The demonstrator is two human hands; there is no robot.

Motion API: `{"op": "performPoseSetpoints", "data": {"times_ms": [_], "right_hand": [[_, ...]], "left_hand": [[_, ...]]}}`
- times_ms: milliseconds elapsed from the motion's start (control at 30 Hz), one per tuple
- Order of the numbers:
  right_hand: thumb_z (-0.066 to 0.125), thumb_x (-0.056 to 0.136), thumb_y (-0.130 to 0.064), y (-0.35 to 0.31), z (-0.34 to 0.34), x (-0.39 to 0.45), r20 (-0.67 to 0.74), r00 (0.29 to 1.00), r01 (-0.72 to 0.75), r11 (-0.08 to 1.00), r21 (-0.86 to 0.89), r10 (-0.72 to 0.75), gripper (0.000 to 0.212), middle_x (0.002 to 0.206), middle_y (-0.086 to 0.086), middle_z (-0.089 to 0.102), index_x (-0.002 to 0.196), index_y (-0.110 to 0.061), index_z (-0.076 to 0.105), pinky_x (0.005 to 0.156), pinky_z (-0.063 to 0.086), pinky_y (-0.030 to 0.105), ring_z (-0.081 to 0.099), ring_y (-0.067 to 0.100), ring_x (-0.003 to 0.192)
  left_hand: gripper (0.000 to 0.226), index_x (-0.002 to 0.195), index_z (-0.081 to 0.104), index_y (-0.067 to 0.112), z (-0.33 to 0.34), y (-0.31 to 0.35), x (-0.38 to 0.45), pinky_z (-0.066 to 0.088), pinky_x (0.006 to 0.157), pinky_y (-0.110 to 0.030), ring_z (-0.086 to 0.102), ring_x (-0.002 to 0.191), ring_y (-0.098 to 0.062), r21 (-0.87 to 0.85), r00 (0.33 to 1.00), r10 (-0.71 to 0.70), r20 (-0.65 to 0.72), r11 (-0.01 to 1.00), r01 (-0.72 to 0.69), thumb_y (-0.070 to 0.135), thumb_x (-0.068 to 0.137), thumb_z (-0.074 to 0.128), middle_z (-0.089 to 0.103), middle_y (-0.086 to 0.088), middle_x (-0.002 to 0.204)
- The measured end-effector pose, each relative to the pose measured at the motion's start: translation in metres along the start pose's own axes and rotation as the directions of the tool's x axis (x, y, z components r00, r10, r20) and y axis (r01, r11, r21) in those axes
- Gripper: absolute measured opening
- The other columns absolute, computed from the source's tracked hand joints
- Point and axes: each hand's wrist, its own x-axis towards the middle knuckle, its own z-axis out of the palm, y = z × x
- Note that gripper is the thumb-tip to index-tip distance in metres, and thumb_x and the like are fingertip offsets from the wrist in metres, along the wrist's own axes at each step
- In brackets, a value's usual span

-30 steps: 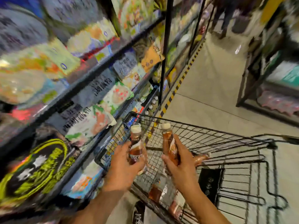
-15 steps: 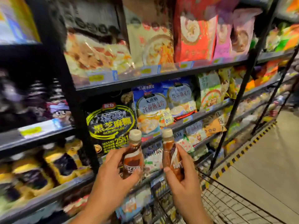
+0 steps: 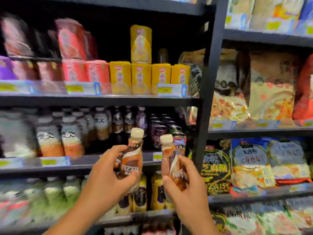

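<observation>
I hold two small brown coffee bottles with cream caps, upright and side by side, in front of a shop shelf. My left hand (image 3: 108, 178) grips the left bottle (image 3: 133, 155) round its lower body, label facing me. My right hand (image 3: 188, 189) grips the right bottle (image 3: 169, 153) the same way, thumb across its front. The bottles stand a little apart and level with the drinks shelf (image 3: 84, 164) behind them.
Black shelving fills the view. Yellow and red cans (image 3: 140, 78) stand on the shelf above, bottled drinks (image 3: 71, 133) behind and below my hands. A black upright post (image 3: 208, 99) separates this bay from bagged foods (image 3: 254, 160) on the right.
The view has swung left from the shopping cart and aisle to the drinks bay. Both hands still hold their bottles and have risen towards the shelf.
</observation>
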Motion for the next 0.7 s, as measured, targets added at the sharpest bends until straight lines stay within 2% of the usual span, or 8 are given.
{"op": "performPoseSetpoints", "data": {"times_ms": [67,167,267,433,500,567,667,700], "right_hand": [[0.079,0.082,-0.042,-0.01,0.024,0.016,0.051,0.998,-0.034,0.999,-0.03,0.035,0.049,0.116,-0.017,0.071,0.124,-0.052,0.057,0.084,0.056,0.026,0.069,0.003,0.099],[0.077,0.087,-0.039,-0.026,0.053,0.044,0.139,0.985,-0.094,0.995,-0.041,0.099,0.032,0.09,-0.009,0.074,0.114,-0.045,0.06,0.064,0.058,0.037,0.068,0.009,0.067],[0.077,0.088,-0.038,-0.04,0.078,0.075,0.142,0.978,-0.146,0.988,-0.046,0.151,0.017,0.075,-0.004,0.072,0.099,-0.032,0.066,0.051,0.051,0.031,0.063,0.008,0.053],[0.077,0.084,-0.041,-0.054,0.106,0.127,0.087,0.967,-0.23,0.969,-0.091,0.238,0.033,0.078,-0.002,0.065,0.094,-0.012,0.063,0.067,0.048,0.035,0.063,0.022,0.076],[0.077,0.082,-0.043,-0.056,0.116,0.145,0.079,0.958,-0.266,0.957,-0.12,0.276,0.047,0.09,-0.005,0.06,0.102,-0.007,0.054,0.078,0.049,0.039,0.06,0.024,0.091],[0.077,0.072,-0.046,-0.058,0.126,0.161,0.055,0.956,-0.277,0.947,-0.164,0.289,0.056,0.101,0.0,0.068,0.107,-0.005,0.061,0.082,0.058,0.046,0.067,0.027,0.095],[0.079,0.066,-0.044,-0.052,0.139,0.176,0.021,0.96,-0.262,0.926,-0.272,0.278,0.033,0.08,0.007,0.072,0.075,-0.014,0.068,0.071,0.062,0.043,0.07,0.029,0.078],[0.08,0.069,-0.042,-0.049,0.143,0.178,0.021,0.961,-0.256,0.915,-0.312,0.276,0.029,0.083,0.006,0.073,0.076,-0.017,0.067,0.074,0.062,0.042,0.071,0.03,0.081]], "left_hand": [[0.049,0.118,0.056,0.048,-0.022,-0.012,0.012,0.049,0.07,-0.018,0.066,0.089,0.006,0.08,1.0,0.001,0.002,0.997,-0.001,0.035,0.08,0.084,0.067,0.023,0.103],[0.037,0.109,0.062,0.041,-0.047,-0.033,0.04,0.047,0.061,-0.017,0.065,0.073,0.004,0.093,0.999,-0.046,0.021,0.995,0.044,0.036,0.079,0.084,0.069,0.022,0.087],[0.036,0.099,0.069,0.036,-0.061,-0.051,0.074,0.052,0.061,-0.03,0.064,0.06,0.001,0.073,0.992,-0.122,0.022,0.99,0.12,0.052,0.067,0.074,0.072,0.024,0.08],[0.043,0.083,0.068,0.016,-0.063,-0.067,0.126,0.05,0.063,-0.039,0.065,0.068,-0.022,0.099,0.982,-0.189,-0.004,0.977,0.189,0.055,0.068,0.068,0.07,-0.007,0.071],[0.044,0.081,0.066,0.01,-0.058,-0.068,0.143,0.046,0.06,-0.037,0.063,0.067,-0.026,0.078,0.974,-0.228,-0.005,0.971,0.228,0.052,0.072,0.073,0.068,-0.012,0.071],[0.038,0.083,0.068,0.006,-0.051,-0.068,0.156,0.045,0.058,-0.032,0.063,0.066,-0.023,0.043,0.965,-0.262,-0.012,0.964,0.262,0.042,0.078,0.081,0.068,-0.011,0.07],[0.029,0.104,0.068,0.02,-0.037,-0.073,0.167,0.049,0.065,-0.03,0.069,0.08,-0.022,0.05,0.969,-0.247,-0.031,0.967,0.248,0.027,0.081,0.084,0.071,-0.001,0.083],[0.032,0.108,0.067,0.022,-0.032,-0.076,0.168,0.051,0.066,-0.031,0.068,0.082,-0.024,0.058,0.965,-0.257,-0.046,0.964,0.259,0.026,0.08,0.084,0.07,-0.001,0.085]]}}
